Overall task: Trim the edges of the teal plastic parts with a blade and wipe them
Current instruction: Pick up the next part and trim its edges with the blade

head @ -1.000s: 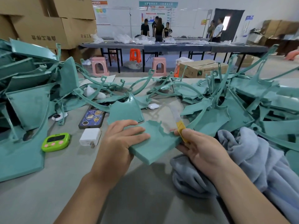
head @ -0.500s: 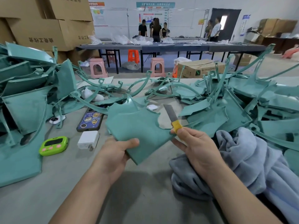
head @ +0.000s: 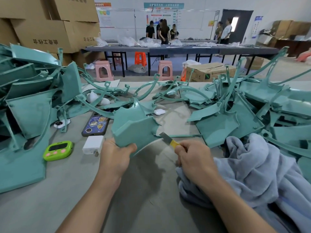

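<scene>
Editor: Hands first. What does each one have?

Photographer: The person's left hand [head: 116, 157] grips the near edge of a teal plastic part [head: 134, 130], thumb on top, holding it tilted up above the grey table [head: 143, 199]. The right hand [head: 193, 158] is curled round a yellow-handled blade [head: 165, 137], with the steel tip at the part's lower right edge. Whether metal actually touches plastic is hard to tell from this angle.

Editor: Surroundings?

Photographer: A grey-blue cloth [head: 252, 165] lies bunched under and beside the right forearm. Heaps of teal parts flank the worker, a left pile [head: 28, 106] and a right pile [head: 235, 115]. Left of the held part sit a phone [head: 95, 126], a white charger [head: 92, 144] and a green timer [head: 58, 150]. A white earbud case [head: 159, 112] lies just beyond the part.

Editor: Background?

Photographer: Cardboard boxes [head: 45, 31] are stacked at far left and pink stools [head: 103, 72] stand past the table's edge. Several people [head: 164, 31] stand at a long dark bench [head: 185, 50] by the back wall.
</scene>
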